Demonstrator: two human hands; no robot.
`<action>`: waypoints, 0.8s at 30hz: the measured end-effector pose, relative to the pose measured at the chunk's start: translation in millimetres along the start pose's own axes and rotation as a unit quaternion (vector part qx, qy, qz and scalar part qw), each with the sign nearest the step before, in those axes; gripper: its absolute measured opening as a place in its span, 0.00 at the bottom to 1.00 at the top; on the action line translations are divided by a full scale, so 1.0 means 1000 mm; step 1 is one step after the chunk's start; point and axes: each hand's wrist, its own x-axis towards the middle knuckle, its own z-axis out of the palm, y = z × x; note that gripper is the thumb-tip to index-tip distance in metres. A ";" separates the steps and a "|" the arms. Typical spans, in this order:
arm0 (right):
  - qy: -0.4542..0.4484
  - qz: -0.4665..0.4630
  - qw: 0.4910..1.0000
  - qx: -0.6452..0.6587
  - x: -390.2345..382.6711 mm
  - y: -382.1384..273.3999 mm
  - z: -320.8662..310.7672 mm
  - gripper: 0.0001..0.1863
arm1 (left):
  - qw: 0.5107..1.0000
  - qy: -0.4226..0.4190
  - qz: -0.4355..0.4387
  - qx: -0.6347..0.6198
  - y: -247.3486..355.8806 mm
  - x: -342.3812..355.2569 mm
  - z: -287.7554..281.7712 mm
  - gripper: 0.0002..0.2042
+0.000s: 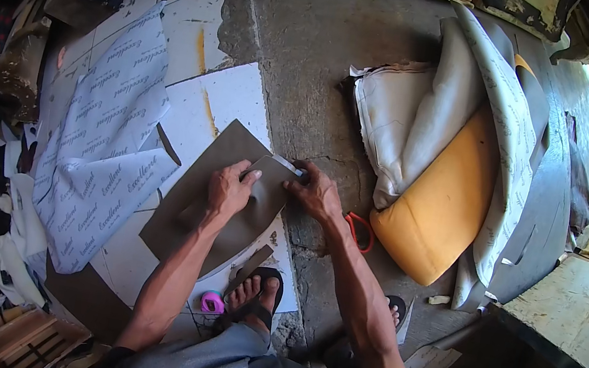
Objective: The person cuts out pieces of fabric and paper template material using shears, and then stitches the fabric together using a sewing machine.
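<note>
Head view: left of the orange cushion (430,211), my brown sheet (186,201) lies on white tiles (236,92), with a smaller brown piece (272,180) on top. My left hand (230,189) has its fingers bent and thumb down at that piece's left edge; I can't tell whether it pinches or only presses. My right hand (315,194), between that edge and the cushion, pinches a small pale object (300,175) I can't make out. I'd judge both brown layers light, thin and bendy, maybe a little slippery against each other, so they're best held near the corners, fingers spread to avoid creases.
</note>
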 end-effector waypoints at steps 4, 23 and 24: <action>-0.038 -0.014 0.996 -0.085 0.007 0.000 -0.010 0.34 | 1.000 -0.010 0.008 -0.012 0.006 0.002 0.001 0.20; 0.004 0.050 0.997 0.065 -0.072 0.016 -0.003 0.17 | 0.994 -0.060 0.052 -0.073 0.001 -0.033 0.007 0.22; 0.005 0.052 0.997 0.061 -0.075 0.019 -0.006 0.17 | 0.994 -0.061 0.052 -0.078 0.006 -0.035 0.005 0.22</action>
